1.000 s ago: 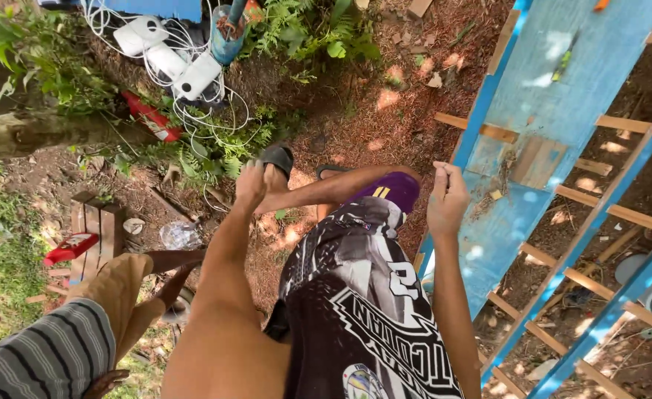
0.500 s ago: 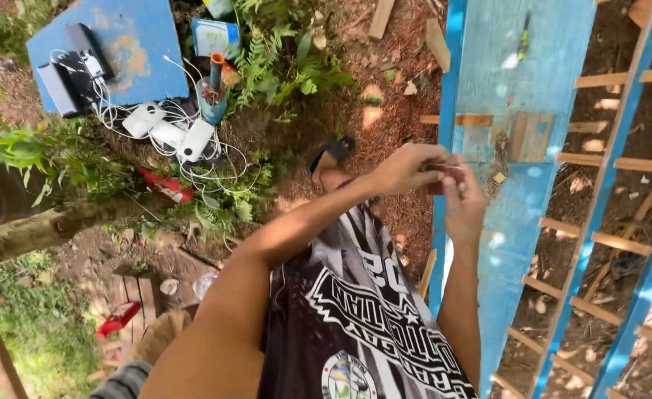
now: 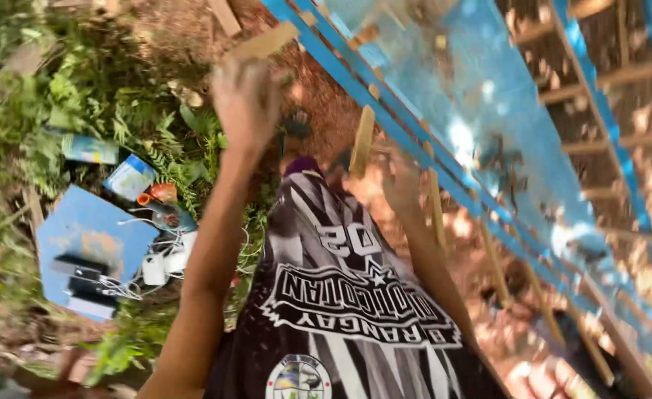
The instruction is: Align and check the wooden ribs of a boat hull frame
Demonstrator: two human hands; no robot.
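The left hand (image 3: 246,100) is up high over the red dirt (image 3: 318,125); it is blurry, so I cannot tell if its fingers are curled or apart, or if it holds anything; a pale wood strip (image 3: 263,43) lies on the ground just behind it. The right hand (image 3: 402,179) is lower, near a short wood stick (image 3: 362,142) that stands up beside the blue frame (image 3: 385,111); it looks close to the stick, but the blur hides its fingers, so I cannot tell if they grip it. The blue frame slants across the right side, with thin wood slats (image 3: 595,77) behind it. On the left, a blue board (image 3: 90,236) lies among green plants (image 3: 82,96); white plugs and cords (image 3: 156,267) sit by it.
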